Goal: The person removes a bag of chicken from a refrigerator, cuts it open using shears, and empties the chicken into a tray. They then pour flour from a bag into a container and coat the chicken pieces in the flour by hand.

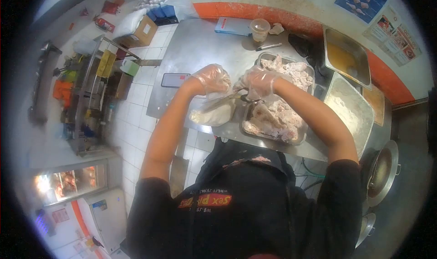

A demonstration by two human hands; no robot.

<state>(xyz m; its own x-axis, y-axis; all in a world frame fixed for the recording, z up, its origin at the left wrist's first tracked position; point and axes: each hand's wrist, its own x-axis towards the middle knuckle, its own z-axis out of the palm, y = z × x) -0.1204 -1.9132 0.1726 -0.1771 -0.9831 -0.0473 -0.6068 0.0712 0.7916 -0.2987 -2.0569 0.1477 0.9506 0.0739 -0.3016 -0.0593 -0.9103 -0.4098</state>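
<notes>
My left hand [214, 80], in a clear plastic glove, is closed with its fingers curled above the steel table; what they hold, if anything, is hidden. Close beside it, my right hand [260, 83], gloved too, is closed around what look like scissors [221, 100], blades pointing left. Beneath the blades lies a pale, bag-like bundle [213, 115] at the table's near edge. Trays of flour-coated chicken pieces [273, 119] sit below and beyond my right forearm. A phone [175, 80] lies left of my left hand.
On the right are a pan of white flour [344, 105] and a deep pan of yellowish liquid [342, 61]. Toward the wall stand a lidded plastic tub [259, 30], a marker [268, 47] and a blue-white box [233, 25]. A wok [383, 172] sits low right.
</notes>
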